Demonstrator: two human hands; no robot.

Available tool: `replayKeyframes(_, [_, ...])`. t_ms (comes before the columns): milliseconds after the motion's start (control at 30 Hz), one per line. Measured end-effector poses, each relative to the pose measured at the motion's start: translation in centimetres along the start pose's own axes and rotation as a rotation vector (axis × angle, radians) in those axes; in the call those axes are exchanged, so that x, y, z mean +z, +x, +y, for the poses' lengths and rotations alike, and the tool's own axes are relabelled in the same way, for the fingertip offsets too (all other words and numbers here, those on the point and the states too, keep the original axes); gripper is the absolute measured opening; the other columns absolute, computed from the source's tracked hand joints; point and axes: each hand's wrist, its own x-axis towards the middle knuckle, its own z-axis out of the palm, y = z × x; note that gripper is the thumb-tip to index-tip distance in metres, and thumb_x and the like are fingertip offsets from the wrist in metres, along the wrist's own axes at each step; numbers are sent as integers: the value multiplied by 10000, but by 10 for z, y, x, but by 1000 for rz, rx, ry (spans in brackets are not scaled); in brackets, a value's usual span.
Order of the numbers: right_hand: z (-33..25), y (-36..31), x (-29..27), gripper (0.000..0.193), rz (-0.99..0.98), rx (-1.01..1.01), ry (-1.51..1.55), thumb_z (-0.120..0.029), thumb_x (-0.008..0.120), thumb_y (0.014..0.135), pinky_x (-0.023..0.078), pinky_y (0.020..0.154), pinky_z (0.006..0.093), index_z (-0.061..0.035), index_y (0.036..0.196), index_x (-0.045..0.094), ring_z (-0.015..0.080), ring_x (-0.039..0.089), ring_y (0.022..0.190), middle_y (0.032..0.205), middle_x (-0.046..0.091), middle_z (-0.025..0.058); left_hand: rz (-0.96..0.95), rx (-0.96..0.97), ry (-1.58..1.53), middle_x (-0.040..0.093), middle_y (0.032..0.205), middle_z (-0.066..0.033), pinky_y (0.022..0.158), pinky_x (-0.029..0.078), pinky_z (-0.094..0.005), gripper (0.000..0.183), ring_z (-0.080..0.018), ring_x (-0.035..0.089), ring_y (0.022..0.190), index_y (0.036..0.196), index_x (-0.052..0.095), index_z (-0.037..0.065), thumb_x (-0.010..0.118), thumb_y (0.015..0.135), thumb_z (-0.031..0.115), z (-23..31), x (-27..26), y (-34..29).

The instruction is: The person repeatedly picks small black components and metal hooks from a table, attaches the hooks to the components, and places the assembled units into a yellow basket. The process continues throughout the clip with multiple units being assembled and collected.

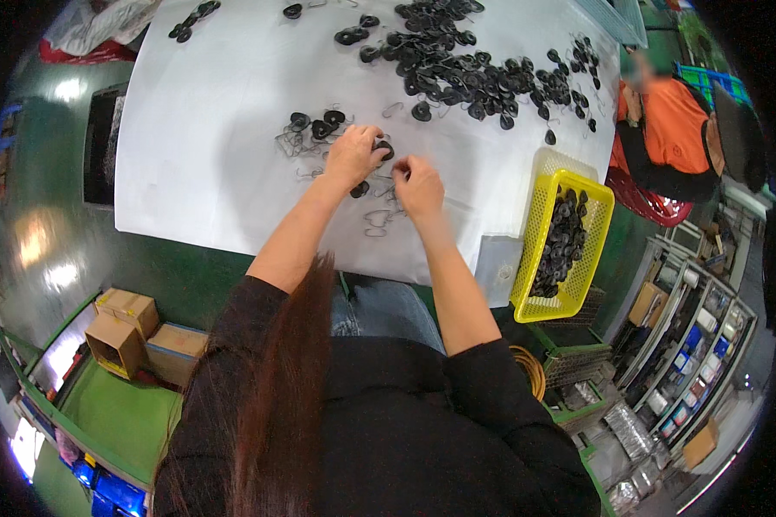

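Note:
My left hand (352, 158) is closed on a small black rounded part (385, 151), gripped at the fingertips above the white tabletop (190, 172). Close beside it on the right, my right hand (419, 187) is pinched; what its fingers hold is too small to make out. Another black part (359, 189) lies just under my left hand. Thin bent wire pieces (377, 222) are scattered below the hands. More wire pieces (295, 143) lie left of my left hand, with a few black parts (322, 128) among them.
A large heap of black parts (457, 73) spreads over the table's far side. At the right edge stands a yellow basket (520, 303) holding many black parts, next to a grey flat piece (497, 265). A person in orange (677, 127) is beyond the table's right side.

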Motion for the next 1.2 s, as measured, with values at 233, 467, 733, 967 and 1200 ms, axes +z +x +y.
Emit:
replayKeyframes(233, [-19, -33, 64, 198, 124, -29, 63, -165, 625, 722, 457, 655, 387, -56, 881, 582, 322, 576, 750, 807, 610, 122, -204, -12, 261, 548, 974, -103, 786, 456, -382, 351, -271, 525, 1001, 976, 538, 88, 707, 685, 190, 19, 12, 11])
replayKeyframes(467, [-11, -28, 44, 284, -71, 3, -9, -194, 651, 740, 467, 643, 403, -76, 974, 542, 296, 598, 765, 902, 593, 122, -237, -84, -83, 568, 941, -122, 766, 463, -352, 343, -257, 563, 886, 966, 553, 44, 714, 680, 145, 19, -1, 13])
replayKeyframes(733, [-34, -3, 33, 191, -427, 231, 583, -240, 689, 741, 461, 596, 299, -68, 754, 606, 195, 594, 663, 729, 620, 29, -75, -479, -1569, 601, 999, -45, 708, 488, -267, 284, -114, 554, 821, 1094, 562, 52, 597, 832, 154, -62, -111, -23])
replayKeyframes(967, [-49, 76, 19, 231, -472, 353, 857, -251, 685, 753, 460, 656, 237, -39, 815, 620, 109, 585, 715, 738, 615, 21, 100, -581, -250, 638, 753, -56, 624, 478, -282, 275, -137, 597, 712, 870, 634, 52, 679, 738, 289, -91, -116, 9])
replayKeyframes(1200, [-77, 110, 38, 214, -345, 9, -22, -228, 707, 739, 368, 477, 223, -37, 806, 638, 83, 503, 555, 635, 557, -7, 49, -482, -216, 597, 645, -46, 575, 439, -251, 320, -105, 531, 596, 878, 656, 49, 715, 696, 304, -79, -105, 18])
